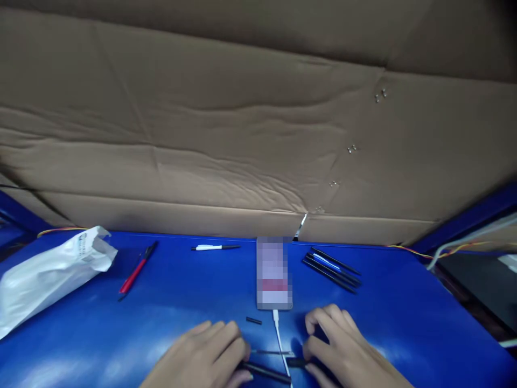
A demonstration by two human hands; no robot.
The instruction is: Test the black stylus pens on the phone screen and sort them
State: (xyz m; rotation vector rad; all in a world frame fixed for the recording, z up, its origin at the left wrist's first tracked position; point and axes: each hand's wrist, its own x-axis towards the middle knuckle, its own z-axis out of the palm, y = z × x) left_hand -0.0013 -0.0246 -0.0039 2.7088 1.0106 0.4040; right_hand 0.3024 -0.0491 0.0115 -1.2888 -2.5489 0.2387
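My left hand (205, 355) is closed round one end of a black pen barrel (269, 372), which points to the right across a white cable (278, 337). My right hand (341, 345) pinches a short black pen part (297, 362) between thumb and forefinger, its other fingers curled above. Between the hands lies a thin pen refill (269, 352), near the cable. A small black pen piece (254, 320) rests on the blue table (173, 302), just beyond my left fingers. Palms and part of both thumbs are hidden or cut off by the lower edge.
A phone (274, 272) with a blurred screen is plugged into the cable. Several black pens (331, 270) lie to its right. Leftward are a white-and-black pen (215, 247), a red-and-black pen (137, 272) and a white plastic bag (52, 275). Cardboard (226, 129) walls off the back.
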